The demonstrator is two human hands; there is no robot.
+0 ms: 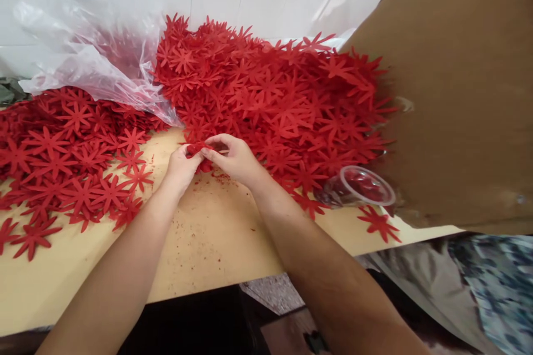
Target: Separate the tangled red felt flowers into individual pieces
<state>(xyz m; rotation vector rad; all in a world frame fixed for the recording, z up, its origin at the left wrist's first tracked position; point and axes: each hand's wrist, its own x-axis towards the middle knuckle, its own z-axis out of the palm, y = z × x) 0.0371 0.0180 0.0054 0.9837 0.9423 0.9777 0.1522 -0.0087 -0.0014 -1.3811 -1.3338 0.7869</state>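
Between my two hands is a red petal cutout [205, 166], shaped like the many-armed flowers around it and partly hidden by my fingers. My left hand [182, 169] is closed on its left side, thumb on top. My right hand [233, 158] pinches at its right side, fingertips meeting those of the left; a thin pale bit shows by the right fingers, too small to name. Just behind the hands rises a tall heap of red flower cutouts [266, 94]. To the left spreads a lower pile of red flower cutouts [62, 161].
A clear plastic cup [368, 186] lies tipped at the right, near a single red flower [378, 223]. A large cardboard sheet [458, 94] stands on the right. Behind the left pile is a clear plastic bag [104, 61]. Red crumbs dot the pale tabletop [225, 233].
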